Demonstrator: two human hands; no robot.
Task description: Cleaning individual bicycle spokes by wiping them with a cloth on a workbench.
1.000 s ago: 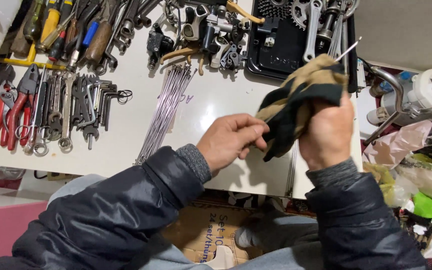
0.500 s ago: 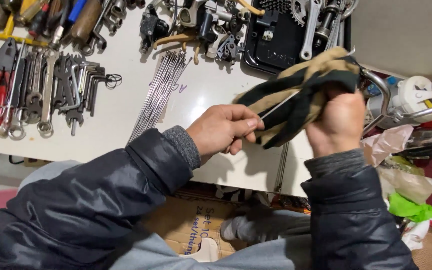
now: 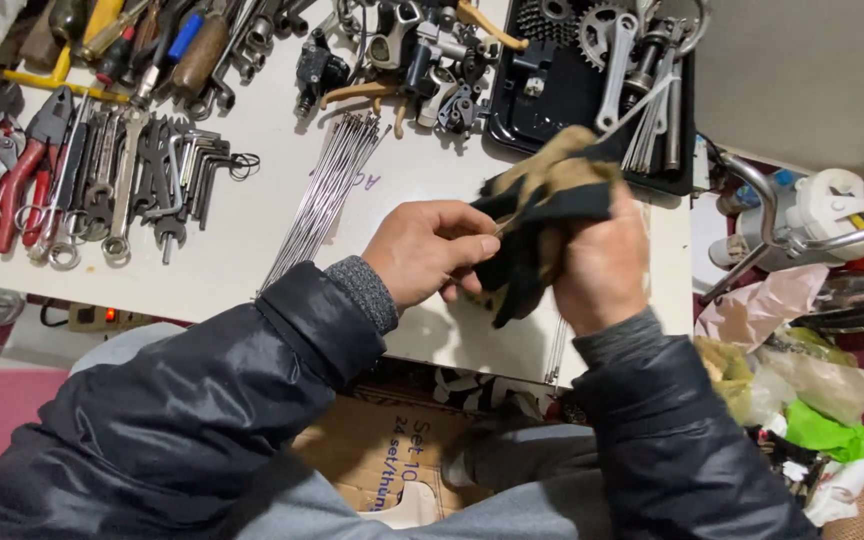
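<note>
My left hand (image 3: 427, 252) pinches the near end of a thin metal spoke (image 3: 642, 100) over the white table (image 3: 252, 235). My right hand (image 3: 600, 265) grips a tan and black rag (image 3: 537, 205) that is wrapped around the spoke. The spoke's far end sticks out of the rag toward the upper right, over the black tray (image 3: 562, 95). The two hands are close together, almost touching.
A bundle of spokes (image 3: 322, 200) lies left of my hands. Wrenches (image 3: 122, 190), red pliers (image 3: 12, 180) and screwdrivers (image 3: 152, 45) fill the table's left. Bike parts (image 3: 412, 60) sit at the back. A cardboard box (image 3: 392, 465) lies under the table; bags (image 3: 812, 400) and a metal handlebar (image 3: 782, 225) crowd the right.
My right hand has slid the rag down the spoke toward my left hand, so more of the spoke's far end shows. The left hand stays put on the near end.
</note>
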